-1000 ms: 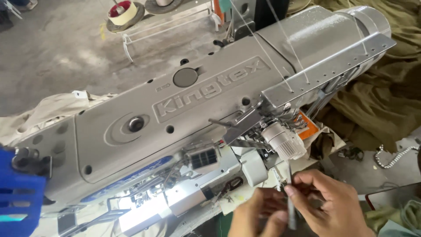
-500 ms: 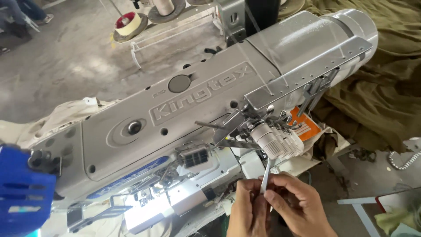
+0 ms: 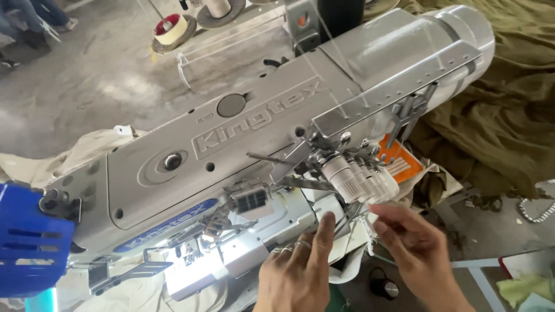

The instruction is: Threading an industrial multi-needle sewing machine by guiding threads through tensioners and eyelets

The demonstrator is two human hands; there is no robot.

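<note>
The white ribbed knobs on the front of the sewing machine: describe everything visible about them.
The white ribbed knobs form a short row of round dials with fine ridges, plastic by the look, mounted on the grey sewing machine below its metal thread guide plate. They jut out toward the camera, angled down and right. The right hand has its fingertips at the outermost knob; actual contact is unclear. The left hand points a finger up just beside them.

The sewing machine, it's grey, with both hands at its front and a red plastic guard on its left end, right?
Not quite: the plastic guard is blue, not red, as the head view shows. The sewing machine is grey, and the left hand and right hand are at its front.
</note>
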